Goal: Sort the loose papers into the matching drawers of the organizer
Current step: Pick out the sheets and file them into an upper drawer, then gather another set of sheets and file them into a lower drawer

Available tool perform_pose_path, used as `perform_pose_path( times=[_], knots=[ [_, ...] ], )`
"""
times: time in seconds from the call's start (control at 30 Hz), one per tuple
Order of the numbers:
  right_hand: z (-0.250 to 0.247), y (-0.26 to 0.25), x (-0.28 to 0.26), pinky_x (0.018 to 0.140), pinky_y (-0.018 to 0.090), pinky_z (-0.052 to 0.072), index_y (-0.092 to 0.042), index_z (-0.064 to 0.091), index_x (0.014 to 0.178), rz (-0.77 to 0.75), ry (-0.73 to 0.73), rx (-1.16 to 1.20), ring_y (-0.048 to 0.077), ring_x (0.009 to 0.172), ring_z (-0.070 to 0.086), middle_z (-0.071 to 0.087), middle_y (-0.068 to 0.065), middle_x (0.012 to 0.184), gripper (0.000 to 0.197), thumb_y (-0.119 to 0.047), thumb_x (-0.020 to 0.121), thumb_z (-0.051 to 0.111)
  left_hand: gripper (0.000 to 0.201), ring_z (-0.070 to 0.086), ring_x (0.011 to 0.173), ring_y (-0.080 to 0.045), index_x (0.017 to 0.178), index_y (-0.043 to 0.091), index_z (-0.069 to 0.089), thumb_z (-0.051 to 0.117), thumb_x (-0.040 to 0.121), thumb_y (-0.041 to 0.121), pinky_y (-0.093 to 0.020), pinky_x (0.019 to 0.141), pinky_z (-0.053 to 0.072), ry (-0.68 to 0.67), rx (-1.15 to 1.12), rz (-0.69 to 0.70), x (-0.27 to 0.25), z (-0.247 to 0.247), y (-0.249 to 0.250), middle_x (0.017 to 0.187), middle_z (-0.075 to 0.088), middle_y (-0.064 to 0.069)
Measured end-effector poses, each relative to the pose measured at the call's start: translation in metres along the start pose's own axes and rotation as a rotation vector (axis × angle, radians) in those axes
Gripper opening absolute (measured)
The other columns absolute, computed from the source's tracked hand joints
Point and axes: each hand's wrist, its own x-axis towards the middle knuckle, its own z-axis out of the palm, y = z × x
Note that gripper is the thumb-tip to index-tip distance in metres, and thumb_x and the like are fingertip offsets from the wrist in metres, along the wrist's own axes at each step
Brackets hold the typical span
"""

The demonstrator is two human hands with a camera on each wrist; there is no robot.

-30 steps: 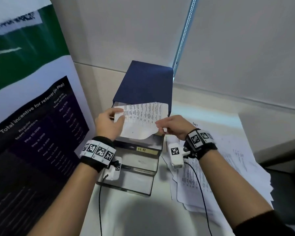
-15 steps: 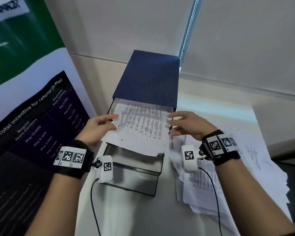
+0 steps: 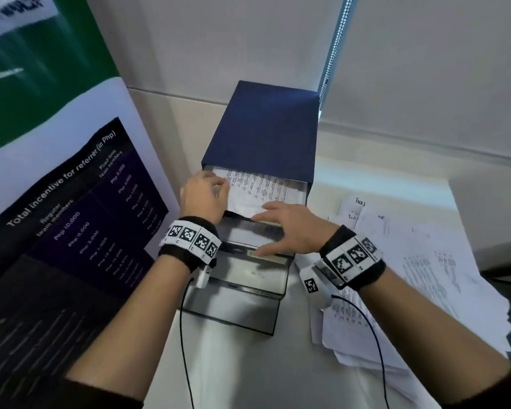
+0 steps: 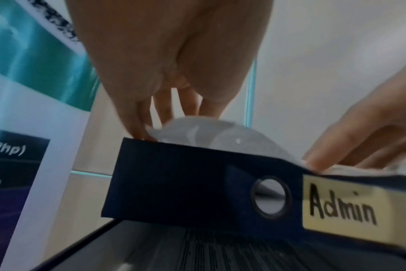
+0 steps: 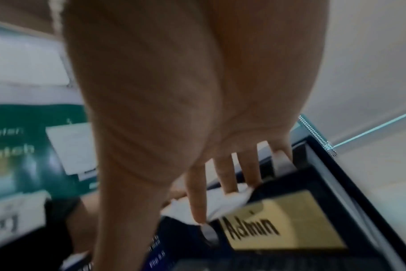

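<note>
A navy organizer [image 3: 263,128] stands at the back of the table with its drawers pulled out in steps. The top drawer [image 4: 186,179] carries a yellow label reading "Admin" [image 5: 283,221]. A printed sheet of paper [image 3: 257,190] lies in this drawer, and its near part bulges upward [image 4: 209,132]. My left hand [image 3: 210,187] touches the sheet's left edge with fingers [image 4: 137,126] pointing down. My right hand [image 3: 278,222] presses the sheet's near edge with straight, spread fingers [image 5: 223,179] just above the label.
Two lower drawers [image 3: 248,278] stick out further toward me, one with a small yellow label [image 3: 266,255]. A spread stack of loose printed papers [image 3: 410,261] covers the table to the right. A standing banner [image 3: 56,216] flanks the left side. A wall lies behind.
The sheet, held up and then laid across the open top drawer, now sits down inside it. Both hands let go of its edges and press on it.
</note>
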Motion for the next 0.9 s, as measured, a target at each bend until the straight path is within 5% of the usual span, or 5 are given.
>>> perform_pose_path(
  times=[0.13, 0.37, 0.57, 0.7, 0.9],
  knots=[
    [0.002, 0.012, 0.016, 0.102, 0.048, 0.037, -0.024, 0.071, 0.099, 0.063, 0.028, 0.042, 0.016, 0.103, 0.061, 0.068, -0.002, 0.102, 0.078, -0.079, 0.086, 0.017, 0.045, 0.057, 0.119, -0.016, 0.103, 0.028, 0.076, 0.04, 0.093, 0.053, -0.044, 0.111, 0.023, -0.227, 0.162, 0.213, -0.012, 0.016, 0.005, 0.122, 0.068, 0.006],
    [-0.004, 0.049, -0.036, 0.087, 0.018, 0.046, -0.017, 0.073, 0.076, 0.11, 0.562, 0.71, 0.007, 0.091, 0.066, 0.073, -0.004, 0.09, 0.043, -0.043, 0.101, 0.048, 0.075, 0.06, 0.115, -0.023, 0.106, 0.022, 0.072, 0.009, 0.095, 0.062, -0.048, 0.111, 0.023, -0.46, 0.417, 0.249, -0.003, 0.032, 0.013, 0.119, 0.069, 0.001],
    [0.086, 0.172, -0.116, 0.096, 0.04, 0.05, -0.006, 0.065, 0.112, 1.028, 0.199, 0.561, 0.029, 0.104, 0.064, 0.065, 0.017, 0.119, 0.048, -0.049, 0.091, 0.062, 0.036, 0.064, 0.103, -0.026, 0.11, 0.028, 0.073, 0.043, 0.099, 0.044, -0.043, 0.104, 0.04, -0.45, 0.477, 0.188, 0.017, 0.033, 0.047, 0.11, 0.071, -0.003],
    [0.194, 0.251, -0.144, 0.103, 0.048, 0.045, -0.004, 0.05, 0.11, 1.336, -0.113, 0.379, 0.036, 0.122, 0.053, 0.047, 0.027, 0.139, 0.129, -0.102, 0.027, 0.052, 0.019, 0.06, 0.079, -0.012, 0.086, 0.024, 0.071, 0.056, 0.087, 0.013, -0.033, 0.082, 0.048, -0.116, -0.137, 0.425, -0.011, 0.039, 0.109, 0.084, 0.065, 0.007],
    [0.179, 0.206, -0.164, 0.103, 0.05, 0.044, -0.003, 0.032, 0.143, 1.408, 0.335, 0.77, 0.041, 0.132, 0.044, 0.043, 0.023, 0.144, 0.106, -0.028, 0.061, 0.093, 0.023, 0.059, 0.079, -0.01, 0.1, 0.02, 0.073, 0.057, 0.088, 0.01, -0.028, 0.079, 0.05, -0.583, -0.337, 0.457, -0.078, 0.134, 0.168, 0.088, 0.066, 0.005]
  ],
)
